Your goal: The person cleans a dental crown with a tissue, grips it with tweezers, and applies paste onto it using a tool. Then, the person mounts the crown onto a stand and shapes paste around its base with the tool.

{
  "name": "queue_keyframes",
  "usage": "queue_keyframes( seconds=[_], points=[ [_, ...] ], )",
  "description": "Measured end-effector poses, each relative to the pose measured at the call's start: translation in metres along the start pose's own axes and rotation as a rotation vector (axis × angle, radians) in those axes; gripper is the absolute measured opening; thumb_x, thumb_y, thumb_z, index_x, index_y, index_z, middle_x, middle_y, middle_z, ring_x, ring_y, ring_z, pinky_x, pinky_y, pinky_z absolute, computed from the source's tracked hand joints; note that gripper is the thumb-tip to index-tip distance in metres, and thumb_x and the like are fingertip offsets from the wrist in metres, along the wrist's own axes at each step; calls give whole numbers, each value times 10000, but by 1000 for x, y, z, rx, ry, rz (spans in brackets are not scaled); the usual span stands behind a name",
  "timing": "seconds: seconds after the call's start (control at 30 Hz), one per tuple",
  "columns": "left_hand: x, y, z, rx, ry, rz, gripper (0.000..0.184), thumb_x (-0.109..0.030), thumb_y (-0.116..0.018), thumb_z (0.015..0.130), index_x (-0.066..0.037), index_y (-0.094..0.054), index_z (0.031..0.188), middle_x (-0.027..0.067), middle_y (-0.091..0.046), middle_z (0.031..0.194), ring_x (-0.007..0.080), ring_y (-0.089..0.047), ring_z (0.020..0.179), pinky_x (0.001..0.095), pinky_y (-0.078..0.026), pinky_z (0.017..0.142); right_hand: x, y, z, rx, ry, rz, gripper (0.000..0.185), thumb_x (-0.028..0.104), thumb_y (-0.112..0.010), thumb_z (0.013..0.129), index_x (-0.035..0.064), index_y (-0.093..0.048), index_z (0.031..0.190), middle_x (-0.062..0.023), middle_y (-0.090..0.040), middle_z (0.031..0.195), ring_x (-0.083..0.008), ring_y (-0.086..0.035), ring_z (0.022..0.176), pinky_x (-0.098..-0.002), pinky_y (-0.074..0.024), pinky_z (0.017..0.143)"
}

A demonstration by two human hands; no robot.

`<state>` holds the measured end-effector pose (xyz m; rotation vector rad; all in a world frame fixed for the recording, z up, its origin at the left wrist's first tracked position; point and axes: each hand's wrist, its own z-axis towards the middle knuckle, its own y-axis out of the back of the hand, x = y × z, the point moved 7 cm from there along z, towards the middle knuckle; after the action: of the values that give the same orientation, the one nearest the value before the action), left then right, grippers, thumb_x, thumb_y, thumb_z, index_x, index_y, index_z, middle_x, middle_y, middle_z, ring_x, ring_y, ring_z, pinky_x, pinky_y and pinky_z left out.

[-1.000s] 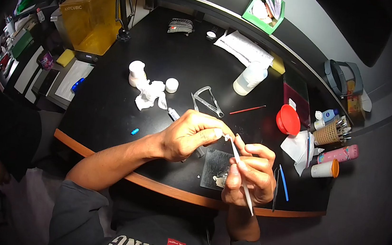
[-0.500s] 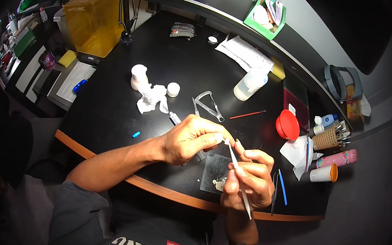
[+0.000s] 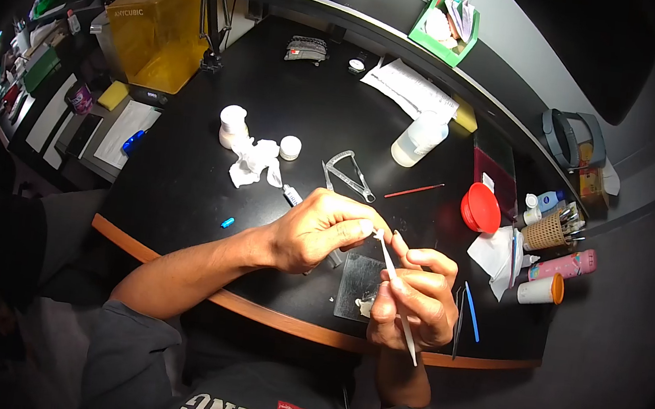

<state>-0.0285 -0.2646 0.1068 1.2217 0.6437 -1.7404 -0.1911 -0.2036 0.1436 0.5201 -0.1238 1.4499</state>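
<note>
My left hand (image 3: 316, 234) pinches a small white piece (image 3: 378, 233) between thumb and forefinger; its shape is too small to make out. My right hand (image 3: 420, 298) holds a thin white stick-like tool (image 3: 407, 333), its upper tip touching or very near the piece. Partly behind my right hand lies a dark glass slab (image 3: 355, 287) with a smear of pale paste (image 3: 365, 306) on it. A tube (image 3: 292, 195) shows partly from under my left hand. Beyond my hands is a metal caliper (image 3: 350, 176).
Left of the caliper are a white bottle (image 3: 233, 127), crumpled tissue (image 3: 253, 161) and a small jar (image 3: 290, 149). To the right are a red bowl (image 3: 481, 208), a blue stick (image 3: 472, 312) and tweezers (image 3: 458, 322). Another person's hand (image 3: 2, 320) shows at the far left.
The view has shifted slightly, so the desk items appear a little lower. My right hand and the white tool have tilted slightly; both hands keep their hold.
</note>
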Motion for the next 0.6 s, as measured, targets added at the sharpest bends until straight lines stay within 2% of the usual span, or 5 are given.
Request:
queue_keyframes(
  seconds=[0.3,0.4,0.6],
  points=[
    [2,0,-1,5,-5,-11,429,-252,-489,1083,63,-765,1176,104,-705,817,114,-531,640,299,-424,623,0,2,-2,-7,-17,10,158,83,-747,979,12,-692,1109,-149,-708,903,-324,-621,1104,-598,-638,979],
    [7,0,-1,-15,1,-4,426,-250,-491,1081,64,-764,1173,105,-712,827,116,-537,644,299,-432,628,-2,2,-1,-69,-13,-14,192,-32,-772,869,11,-723,1050,-133,-730,876,-340,-666,1046,-504,-676,904],
    [-1,-1,0,1,9,-34,422,-247,-495,1079,67,-762,1169,102,-698,792,118,-531,644,301,-436,631,0,3,-1,-55,-1,-23,201,-39,-768,864,10,-719,1053,-129,-737,873,-337,-668,1038,-480,-678,872]
  ],
)
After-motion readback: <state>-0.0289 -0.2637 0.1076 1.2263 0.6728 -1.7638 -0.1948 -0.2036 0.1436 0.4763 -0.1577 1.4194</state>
